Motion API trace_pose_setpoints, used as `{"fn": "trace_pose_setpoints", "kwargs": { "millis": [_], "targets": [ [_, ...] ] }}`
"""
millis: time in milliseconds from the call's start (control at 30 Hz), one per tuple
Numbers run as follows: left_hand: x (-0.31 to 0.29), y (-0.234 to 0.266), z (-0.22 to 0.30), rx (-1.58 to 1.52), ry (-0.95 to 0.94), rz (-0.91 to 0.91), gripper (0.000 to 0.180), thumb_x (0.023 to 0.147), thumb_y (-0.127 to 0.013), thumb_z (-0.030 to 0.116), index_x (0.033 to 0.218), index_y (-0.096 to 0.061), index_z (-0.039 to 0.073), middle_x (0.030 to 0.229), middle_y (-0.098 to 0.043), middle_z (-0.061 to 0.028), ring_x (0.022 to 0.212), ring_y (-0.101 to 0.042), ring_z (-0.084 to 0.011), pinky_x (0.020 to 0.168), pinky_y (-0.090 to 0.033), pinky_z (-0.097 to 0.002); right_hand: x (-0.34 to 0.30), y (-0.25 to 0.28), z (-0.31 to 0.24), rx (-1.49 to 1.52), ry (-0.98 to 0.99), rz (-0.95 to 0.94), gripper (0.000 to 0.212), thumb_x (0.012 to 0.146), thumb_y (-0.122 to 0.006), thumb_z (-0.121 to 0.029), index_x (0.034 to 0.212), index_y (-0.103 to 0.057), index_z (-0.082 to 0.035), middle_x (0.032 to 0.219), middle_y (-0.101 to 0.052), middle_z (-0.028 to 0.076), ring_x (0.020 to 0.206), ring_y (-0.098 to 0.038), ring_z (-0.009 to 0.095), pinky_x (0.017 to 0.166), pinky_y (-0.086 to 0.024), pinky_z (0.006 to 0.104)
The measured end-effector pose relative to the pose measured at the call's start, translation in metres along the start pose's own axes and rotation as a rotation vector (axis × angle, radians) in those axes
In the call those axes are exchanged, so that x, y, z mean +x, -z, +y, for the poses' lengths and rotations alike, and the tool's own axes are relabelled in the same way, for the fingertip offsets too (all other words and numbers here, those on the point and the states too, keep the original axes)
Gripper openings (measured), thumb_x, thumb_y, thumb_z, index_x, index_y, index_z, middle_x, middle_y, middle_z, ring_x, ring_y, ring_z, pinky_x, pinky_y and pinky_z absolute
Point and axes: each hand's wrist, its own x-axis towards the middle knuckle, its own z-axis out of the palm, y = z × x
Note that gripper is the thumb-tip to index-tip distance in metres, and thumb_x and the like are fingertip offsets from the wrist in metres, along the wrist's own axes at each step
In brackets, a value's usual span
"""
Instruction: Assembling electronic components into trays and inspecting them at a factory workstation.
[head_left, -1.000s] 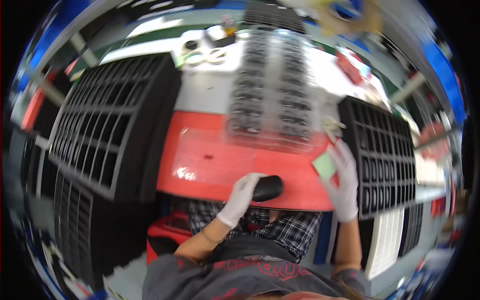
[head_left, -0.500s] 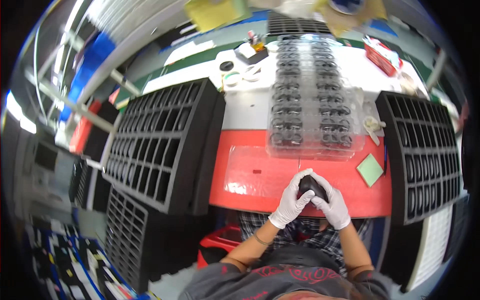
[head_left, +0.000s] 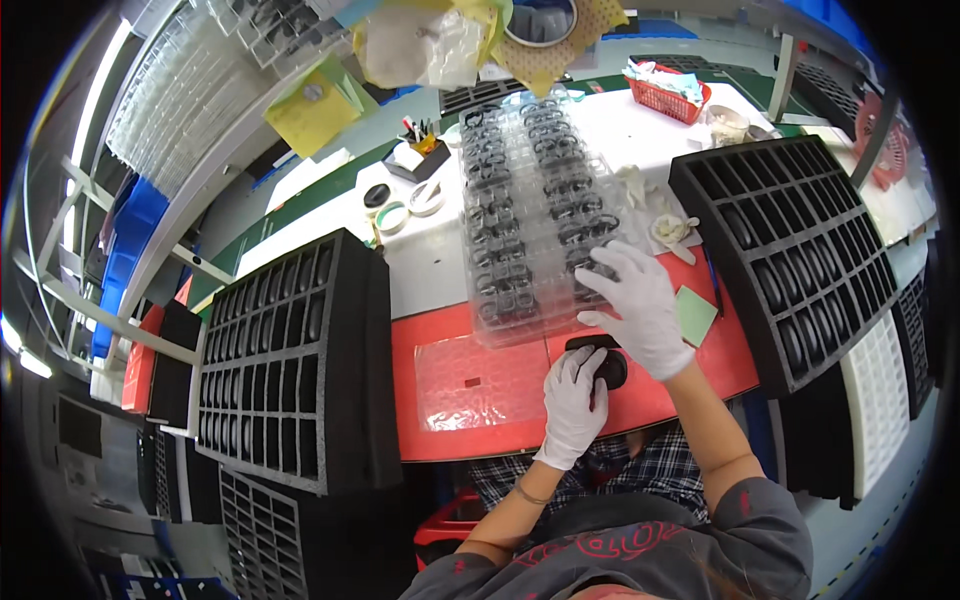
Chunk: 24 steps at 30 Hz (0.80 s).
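My left hand, in a white glove, grips a smooth black rounded piece above the red mat's near edge. Its fingers wrap over the piece and hide part of it; its exact kind does not show. My right hand, gloved too, is open with fingers spread and nothing seen in it. It reaches over the near right corner of a stack of clear plastic trays. Small dark ring-like parts sit in the trays' pockets in two columns.
Black foam racks with oval black pieces stand at left and right. On the red mat lie a clear plastic sheet and a green notepad. Tape rolls, a pen box and a red basket are farther back.
My right hand has let go of the black piece and moved forward to the trays, its fingers opening. The left hand keeps the piece. The whole view has turned toward the right.
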Motion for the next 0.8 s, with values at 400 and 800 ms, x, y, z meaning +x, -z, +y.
{"fn": "trace_pose_setpoints", "kwargs": {
  "millis": [400, 800],
  "targets": [
    [-0.017, 0.006, -0.009, -0.319, 0.020, 0.132, 0.022, 0.084, -0.066, 0.003, 0.106, -0.071, 0.007, 0.107, -0.070, -0.0113, 0.106, -0.064, -0.0337, 0.096, -0.049, -0.0440, 0.002, 0.175, -0.007, 0.302, 0.139, 0.059, 0.018, 0.072, -0.077, -0.010, 0.089, -0.073, -0.013, 0.096, -0.069, 0.004, 0.092, -0.067, 0.029, 0.083, -0.050, 0.0411],
    [-0.014, 0.008, -0.008, -0.387, -0.003, 0.250, 0.026, 0.081, -0.068, -0.002, 0.102, -0.072, 0.012, 0.104, -0.072, -0.0061, 0.104, -0.065, -0.0314, 0.092, -0.052, -0.0422, 0.047, 0.365, -0.036, -0.360, 0.055, 0.415, 0.018, 0.081, -0.064, 0.001, 0.098, -0.067, -0.001, 0.107, -0.066, 0.010, 0.102, -0.062, 0.026, 0.097, -0.046, 0.0374]
  ]
}}
